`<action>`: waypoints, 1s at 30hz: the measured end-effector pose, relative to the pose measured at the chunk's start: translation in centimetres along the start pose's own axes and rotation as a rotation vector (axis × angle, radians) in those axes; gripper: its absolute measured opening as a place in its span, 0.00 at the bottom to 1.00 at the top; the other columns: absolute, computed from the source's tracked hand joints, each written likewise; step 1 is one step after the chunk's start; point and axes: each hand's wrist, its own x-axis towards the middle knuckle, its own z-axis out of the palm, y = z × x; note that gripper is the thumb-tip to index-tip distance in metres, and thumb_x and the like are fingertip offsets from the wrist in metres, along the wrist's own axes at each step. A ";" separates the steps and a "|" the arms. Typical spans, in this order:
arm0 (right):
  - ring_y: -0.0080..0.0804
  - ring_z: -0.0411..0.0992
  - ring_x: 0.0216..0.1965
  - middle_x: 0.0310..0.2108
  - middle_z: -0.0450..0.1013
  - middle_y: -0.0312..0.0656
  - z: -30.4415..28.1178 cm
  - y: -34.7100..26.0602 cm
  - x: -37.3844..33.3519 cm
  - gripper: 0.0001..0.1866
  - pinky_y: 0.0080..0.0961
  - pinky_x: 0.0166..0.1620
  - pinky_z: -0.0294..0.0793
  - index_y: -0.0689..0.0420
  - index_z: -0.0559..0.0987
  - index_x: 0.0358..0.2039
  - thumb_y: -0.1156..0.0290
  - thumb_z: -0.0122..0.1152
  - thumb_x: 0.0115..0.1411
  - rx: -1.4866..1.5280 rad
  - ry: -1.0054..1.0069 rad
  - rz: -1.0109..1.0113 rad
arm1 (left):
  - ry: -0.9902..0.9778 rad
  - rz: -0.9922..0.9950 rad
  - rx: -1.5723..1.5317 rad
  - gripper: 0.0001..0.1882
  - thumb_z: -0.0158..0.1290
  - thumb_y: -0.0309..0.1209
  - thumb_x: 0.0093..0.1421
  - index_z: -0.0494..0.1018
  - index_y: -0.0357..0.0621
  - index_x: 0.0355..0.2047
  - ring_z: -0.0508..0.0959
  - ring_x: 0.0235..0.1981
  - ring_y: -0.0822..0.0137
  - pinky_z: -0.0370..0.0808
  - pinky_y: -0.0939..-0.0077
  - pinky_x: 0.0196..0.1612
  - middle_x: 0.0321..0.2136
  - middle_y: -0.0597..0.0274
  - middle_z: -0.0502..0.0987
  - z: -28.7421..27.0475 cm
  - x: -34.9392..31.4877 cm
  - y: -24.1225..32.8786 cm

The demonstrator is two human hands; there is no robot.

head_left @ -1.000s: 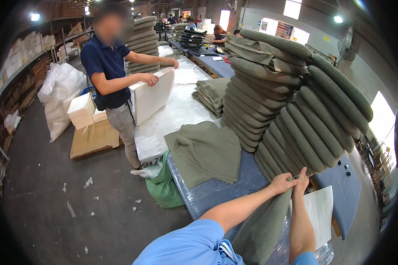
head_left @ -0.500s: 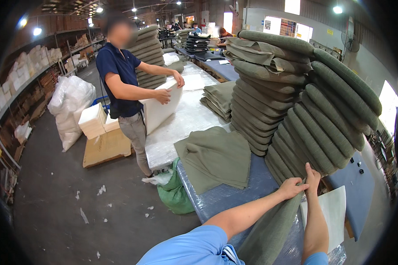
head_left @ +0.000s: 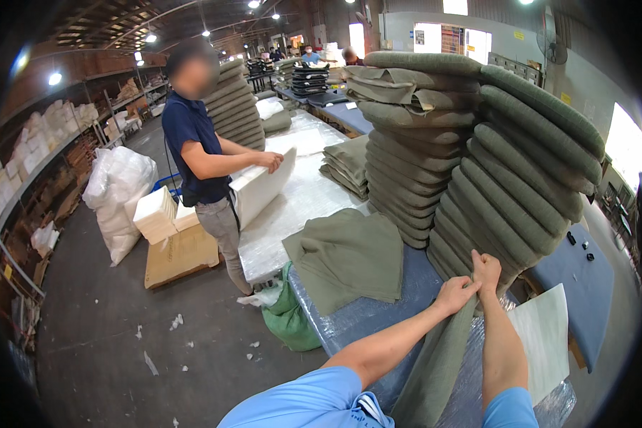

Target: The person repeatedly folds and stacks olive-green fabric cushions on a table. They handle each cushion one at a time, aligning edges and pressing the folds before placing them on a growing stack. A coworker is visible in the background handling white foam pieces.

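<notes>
My left hand (head_left: 455, 294) and my right hand (head_left: 486, 272) come together at the upper end of a grey-green fabric cover (head_left: 435, 364), fingers closed on its edge. From there the cover hangs down toward me between my forearms, pulled long and narrow. Just beyond my hands leans a tall row of grey-green cushions (head_left: 510, 189). A second, straighter stack of cushions (head_left: 417, 143) stands to its left. Flat grey-green fabric pieces (head_left: 346, 260) lie on the blue plastic-wrapped table (head_left: 349, 324). Beside my right forearm is a white foam sheet (head_left: 541, 335).
Across the table at left, a co-worker in a dark shirt (head_left: 192, 135) holds a white foam sheet (head_left: 264, 189). A green sack (head_left: 291, 317) stands against the table's left edge. Folded fabric (head_left: 346, 164) lies near the straight stack. A blue board (head_left: 578, 285) is at right.
My hands have shifted slightly left and up in the picture, still gripping the cover. The co-worker's hands have moved closer together on the foam sheet. The whole view has turned a little.
</notes>
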 end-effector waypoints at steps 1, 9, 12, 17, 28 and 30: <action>0.38 0.59 0.21 0.19 0.64 0.54 -1.0 -0.2 -0.4 0.27 0.40 0.30 0.65 0.66 0.71 0.21 0.55 0.66 0.66 -0.098 -0.064 0.017 | 0.043 0.049 -0.021 0.27 0.57 0.52 0.64 0.77 0.34 0.31 0.82 0.36 0.43 0.74 0.51 0.41 0.31 0.41 0.81 0.3 -0.3 0.1; 0.19 0.66 0.28 0.28 0.71 0.32 -12.2 4.3 -19.8 0.17 0.22 0.30 0.63 0.56 0.80 0.38 0.58 0.51 0.77 0.422 -0.098 0.359 | 0.146 -0.041 -0.107 0.22 0.54 0.46 0.62 0.76 0.34 0.28 0.81 0.32 0.47 0.74 0.53 0.39 0.27 0.42 0.79 -1.7 0.0 -2.1; 0.33 0.73 0.45 0.43 0.77 0.41 -19.3 4.9 -30.8 0.28 0.33 0.49 0.69 0.62 0.78 0.50 0.45 0.49 0.76 0.711 -0.102 0.648 | 0.211 -0.027 -0.108 0.22 0.52 0.45 0.61 0.75 0.34 0.28 0.81 0.34 0.43 0.74 0.51 0.40 0.28 0.40 0.80 0.2 0.9 -1.2; 0.38 0.65 0.68 0.67 0.70 0.46 -23.1 -1.9 -37.2 0.40 0.43 0.72 0.59 0.55 0.68 0.70 0.34 0.41 0.74 0.978 0.021 0.360 | 0.326 -0.108 0.006 0.20 0.48 0.43 0.63 0.76 0.35 0.30 0.79 0.42 0.33 0.73 0.43 0.46 0.36 0.37 0.81 2.7 1.8 0.4; 0.31 0.73 0.39 0.35 0.77 0.41 -26.9 8.3 -29.2 0.32 0.30 0.48 0.72 0.62 0.81 0.39 0.44 0.45 0.78 0.681 0.511 0.564 | 0.487 -0.087 0.052 0.23 0.53 0.45 0.70 0.68 0.36 0.29 0.68 0.27 0.50 0.70 0.58 0.35 0.24 0.44 0.72 0.2 -13.1 3.8; 0.29 0.72 0.36 0.32 0.77 0.40 -27.0 11.0 -24.7 0.32 0.29 0.46 0.71 0.63 0.82 0.35 0.45 0.46 0.78 0.508 0.523 0.455 | 0.494 -0.062 0.037 0.22 0.54 0.45 0.71 0.68 0.36 0.29 0.71 0.28 0.51 0.70 0.59 0.35 0.25 0.45 0.71 -0.8 -18.4 4.8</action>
